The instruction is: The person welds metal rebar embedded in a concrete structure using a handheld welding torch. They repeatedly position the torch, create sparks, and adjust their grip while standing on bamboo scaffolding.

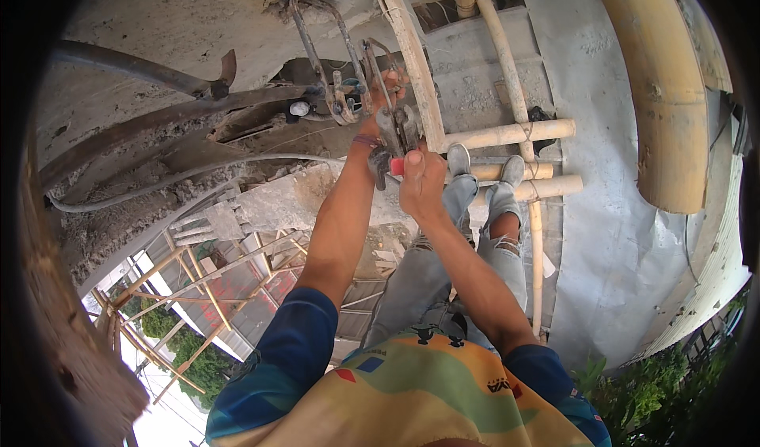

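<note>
My left hand (387, 88) reaches up among bent steel bars (338, 45) that stick out of the concrete. Its fingers are curled by one bar, partly hidden behind the metal, and what they hold cannot be made out. A dark band circles that wrist. My right hand (423, 182) is closed round a tool with a red grip (397, 166), thumb uppermost. The tool's kind is unclear. Grey metal pieces (398, 127) lie just beyond my right hand, and a dark curved metal piece (378, 167) is next to the red grip.
Bamboo poles (507, 136) are lashed together under my shoes. A wooden batten (410, 59) slants past my hands. Grey metal sheeting (590, 130) and a thick bamboo pole (661, 106) are on the right. A cable (182, 170) crosses left. Scaffolding (210, 285) and roofs lie far below.
</note>
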The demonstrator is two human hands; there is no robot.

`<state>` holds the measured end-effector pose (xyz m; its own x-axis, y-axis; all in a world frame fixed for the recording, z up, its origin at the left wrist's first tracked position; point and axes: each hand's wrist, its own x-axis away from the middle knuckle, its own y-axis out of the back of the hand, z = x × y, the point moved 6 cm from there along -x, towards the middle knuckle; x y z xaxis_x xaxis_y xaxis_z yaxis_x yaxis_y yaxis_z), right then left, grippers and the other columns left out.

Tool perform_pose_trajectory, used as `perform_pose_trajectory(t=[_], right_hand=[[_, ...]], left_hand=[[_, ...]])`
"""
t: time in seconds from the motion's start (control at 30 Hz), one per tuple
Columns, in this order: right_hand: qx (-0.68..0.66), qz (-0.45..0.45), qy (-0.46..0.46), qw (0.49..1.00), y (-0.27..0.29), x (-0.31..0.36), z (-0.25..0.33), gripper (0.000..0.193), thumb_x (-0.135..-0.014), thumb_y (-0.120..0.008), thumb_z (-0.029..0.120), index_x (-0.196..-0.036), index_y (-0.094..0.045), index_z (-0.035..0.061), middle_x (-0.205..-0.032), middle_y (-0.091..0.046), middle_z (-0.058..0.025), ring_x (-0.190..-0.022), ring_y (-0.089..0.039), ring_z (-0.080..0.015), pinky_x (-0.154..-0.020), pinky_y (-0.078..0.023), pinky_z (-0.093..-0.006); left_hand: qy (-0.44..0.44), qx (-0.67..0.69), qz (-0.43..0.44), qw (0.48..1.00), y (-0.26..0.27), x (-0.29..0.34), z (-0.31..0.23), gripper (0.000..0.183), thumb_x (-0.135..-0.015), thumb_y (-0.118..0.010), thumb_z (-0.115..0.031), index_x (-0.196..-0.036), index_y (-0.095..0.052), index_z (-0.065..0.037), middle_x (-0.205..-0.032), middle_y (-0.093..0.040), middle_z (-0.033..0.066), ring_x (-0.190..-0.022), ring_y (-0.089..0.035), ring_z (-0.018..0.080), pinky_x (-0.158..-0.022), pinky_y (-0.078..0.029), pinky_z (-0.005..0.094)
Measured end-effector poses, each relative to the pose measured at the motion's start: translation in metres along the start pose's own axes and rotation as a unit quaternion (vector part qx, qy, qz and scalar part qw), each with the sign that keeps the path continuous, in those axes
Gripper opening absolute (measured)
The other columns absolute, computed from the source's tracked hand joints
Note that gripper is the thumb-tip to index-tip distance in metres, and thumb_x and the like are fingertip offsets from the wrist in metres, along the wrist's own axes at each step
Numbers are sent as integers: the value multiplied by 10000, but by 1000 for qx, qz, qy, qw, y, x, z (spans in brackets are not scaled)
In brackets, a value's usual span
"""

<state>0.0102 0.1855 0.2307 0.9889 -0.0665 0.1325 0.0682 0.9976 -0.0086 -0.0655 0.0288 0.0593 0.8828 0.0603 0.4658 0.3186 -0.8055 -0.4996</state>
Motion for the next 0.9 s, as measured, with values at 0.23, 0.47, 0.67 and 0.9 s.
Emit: perform_pose_trajectory(t=[0.23, 0.47, 0.67, 0.9], right_hand=[[-12, 17, -12, 1000, -1, -1, -2, 766, -960, -330, 628, -653, -540, -41, -537, -495, -161, -515, -527, -327, -515, -367, -429], [-8, 13, -9, 1000, -2, -5, -1, 755, -967, -343, 609, -664, -588, -37, -519, -498, -146, -501, -529, -304, -504, -372, -416], [-12, -5, 10, 1000, -4, -9, 2, 774, -971, -326, 606, -648, -577, -51, -514, -468, -140, -489, -489, -269, -490, -342, -412], [-13, 14, 6, 1000, -7, -10, -3, 749, -969, -349, 606, -728, -594, -60, -631, -520, -130, -582, -504, -235, -532, -366, -382]], left_hand=[[-9, -19, -17, 1000, 16, -6, 7, 296, -864, -734, -263, -1090, -635, -100, -1018, -646, 18, -848, -608, 109, -679, -512, 247], [-15, -32, -33, 999, 18, -4, 7, 297, -866, -734, -261, -1095, -640, -98, -1023, -651, 17, -845, -606, 100, -682, -507, 239], [-18, -40, -47, 998, 20, -4, 8, 297, -868, -734, -258, -1100, -644, -96, -1027, -655, 16, -842, -604, 93, -684, -503, 232], [-33, -45, -65, 996, 26, -11, 12, 298, -871, -735, -256, -1106, -649, -94, -1032, -660, 14, -838, -602, 84, -686, -497, 225]])
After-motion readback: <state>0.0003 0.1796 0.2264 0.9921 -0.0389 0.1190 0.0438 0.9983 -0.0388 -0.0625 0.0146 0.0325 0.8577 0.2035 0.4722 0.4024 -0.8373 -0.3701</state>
